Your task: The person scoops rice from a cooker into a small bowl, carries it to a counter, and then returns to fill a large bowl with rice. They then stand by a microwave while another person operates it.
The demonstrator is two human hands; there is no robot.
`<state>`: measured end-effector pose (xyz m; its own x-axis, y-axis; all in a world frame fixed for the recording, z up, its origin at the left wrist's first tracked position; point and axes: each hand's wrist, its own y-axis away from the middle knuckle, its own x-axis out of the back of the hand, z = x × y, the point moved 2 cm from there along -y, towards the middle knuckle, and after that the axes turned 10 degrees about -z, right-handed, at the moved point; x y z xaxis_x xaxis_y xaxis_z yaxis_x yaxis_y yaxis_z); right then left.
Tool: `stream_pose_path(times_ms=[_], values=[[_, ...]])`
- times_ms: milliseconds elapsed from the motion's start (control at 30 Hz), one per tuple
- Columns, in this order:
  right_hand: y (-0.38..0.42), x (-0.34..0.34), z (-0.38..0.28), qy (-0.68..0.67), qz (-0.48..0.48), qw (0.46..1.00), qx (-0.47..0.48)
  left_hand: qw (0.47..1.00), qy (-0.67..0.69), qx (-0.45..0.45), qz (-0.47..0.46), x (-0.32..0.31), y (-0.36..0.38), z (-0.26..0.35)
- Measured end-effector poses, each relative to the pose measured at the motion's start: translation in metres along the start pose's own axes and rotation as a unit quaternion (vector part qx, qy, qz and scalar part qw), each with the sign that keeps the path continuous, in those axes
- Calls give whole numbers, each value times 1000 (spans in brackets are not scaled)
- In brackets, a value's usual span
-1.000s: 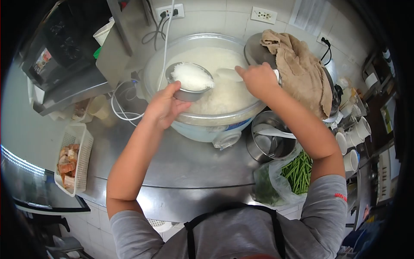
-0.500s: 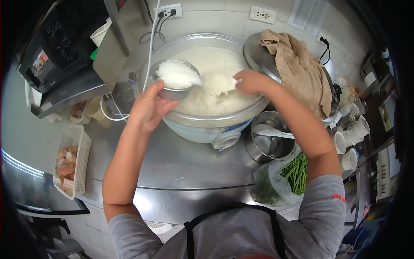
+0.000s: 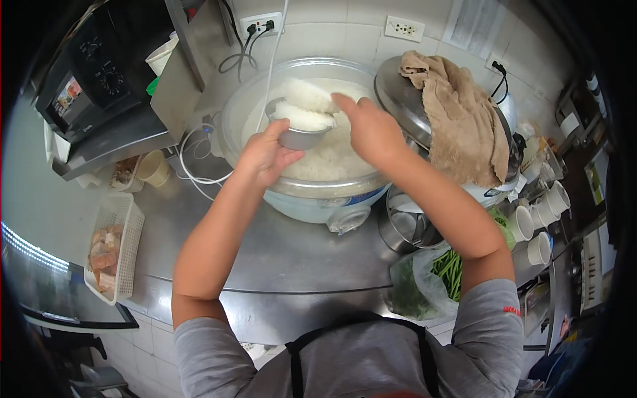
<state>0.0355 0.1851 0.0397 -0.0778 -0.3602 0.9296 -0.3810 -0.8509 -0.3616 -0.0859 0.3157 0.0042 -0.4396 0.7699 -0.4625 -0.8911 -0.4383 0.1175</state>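
Observation:
A small metal bowl [image 3: 302, 139] heaped with white rice [image 3: 298, 118] tilts over the big rice cooker [image 3: 232, 116]. My left hand [image 3: 265, 156] is closed on the bowl's near side, thumb at the rim. In my right hand [image 3: 371, 129] is a white rice paddle [image 3: 306, 94], gripped by its handle and mostly covered with rice. The paddle is blurred and lies right above the bowl's far edge. More cooked rice [image 3: 332, 156] fills the cooker below both hands.
A metal lid [image 3: 398, 93] with a brown towel [image 3: 458, 113] stands to the right. Near the cooker are a metal pot [image 3: 398, 225] and a plastic bag of green beans [image 3: 448, 272]. A white basket [image 3: 129, 255] of meat pieces and a microwave [image 3: 86, 86] are left. A white cord [image 3: 271, 73] hangs down.
My right hand has moved left from the cooker's right side, bringing the paddle of rice to the bowl. The bowl in my left hand has shifted slightly right.

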Motion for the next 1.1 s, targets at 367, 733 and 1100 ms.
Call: stream_pose_path(times_ms=[367, 733, 1100], values=[[-11, 39, 26, -13, 14, 999, 28, 998, -30, 0, -55, -3, -1, 6], [4, 18, 45, -288, 95, 953, -21, 994, 63, -76, -40, -15, -8, -1], [19, 4, 7, -538, -168, 818, -119, 990, 20, -140, 29, -40, -10, -21]])
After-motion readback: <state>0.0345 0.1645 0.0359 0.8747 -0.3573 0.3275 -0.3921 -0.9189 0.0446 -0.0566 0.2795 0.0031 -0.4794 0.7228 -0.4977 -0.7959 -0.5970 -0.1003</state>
